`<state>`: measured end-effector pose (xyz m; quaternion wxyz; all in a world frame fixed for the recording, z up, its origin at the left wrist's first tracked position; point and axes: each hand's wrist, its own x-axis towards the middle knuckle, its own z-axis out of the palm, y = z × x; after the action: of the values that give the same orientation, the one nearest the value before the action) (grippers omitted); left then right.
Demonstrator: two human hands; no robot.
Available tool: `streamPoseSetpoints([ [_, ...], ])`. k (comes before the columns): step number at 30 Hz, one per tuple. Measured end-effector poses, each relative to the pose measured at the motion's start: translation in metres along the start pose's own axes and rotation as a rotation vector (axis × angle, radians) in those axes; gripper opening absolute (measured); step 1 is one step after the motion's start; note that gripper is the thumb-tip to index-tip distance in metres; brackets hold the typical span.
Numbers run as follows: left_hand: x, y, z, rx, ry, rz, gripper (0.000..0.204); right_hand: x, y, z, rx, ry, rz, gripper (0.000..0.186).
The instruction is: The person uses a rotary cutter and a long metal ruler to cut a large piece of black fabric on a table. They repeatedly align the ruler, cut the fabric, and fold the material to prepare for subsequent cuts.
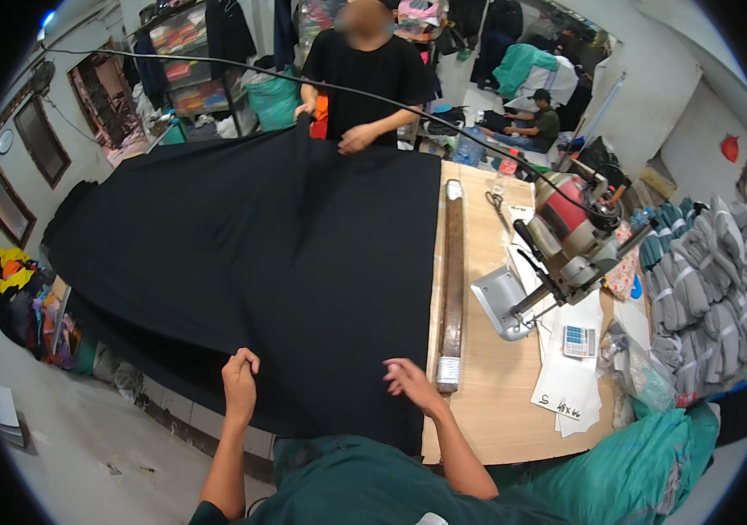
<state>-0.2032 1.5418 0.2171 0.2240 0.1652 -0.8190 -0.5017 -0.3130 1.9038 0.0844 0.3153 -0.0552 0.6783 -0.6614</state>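
A wide sheet of black fabric (347, 254) covers most of the table, with a raised fold running through its middle. At its near left edge my left hand (240, 385) pinches the cloth and lifts that edge a little. My right hand (408, 382) hovers over the near right part of the fabric, fingers loosely bent and apart, holding nothing. Across the table a person in a black shirt (366, 79) grips the far edge with one hand (305, 108); their other hand (358, 138) is over the cloth.
Right of the fabric lie a long weighted bar (450, 297), scissors (496, 208), paper patterns (566, 394), a calculator (578, 341) and an upright cloth-cutting machine (557, 232) with an overhead cable. Grey bundles (706, 280) stand at the right, a green sack (627, 464) near right.
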Motion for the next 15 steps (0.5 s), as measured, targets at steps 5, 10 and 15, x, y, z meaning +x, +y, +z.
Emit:
streamPoseSetpoints([
  [5,-0.017,0.014,0.003,0.057,-0.01,0.016,0.026,0.031,-0.053,0.108,0.24,-0.8,0.231,0.087],
  [10,-0.023,0.013,0.006,-0.031,-0.009,0.001,0.022,0.051,-0.085,0.201,0.744,-0.924,0.258,0.093],
  [15,-0.035,0.013,-0.002,0.09,0.031,0.128,0.022,0.081,-0.101,0.247,0.496,-0.549,0.246,0.068],
])
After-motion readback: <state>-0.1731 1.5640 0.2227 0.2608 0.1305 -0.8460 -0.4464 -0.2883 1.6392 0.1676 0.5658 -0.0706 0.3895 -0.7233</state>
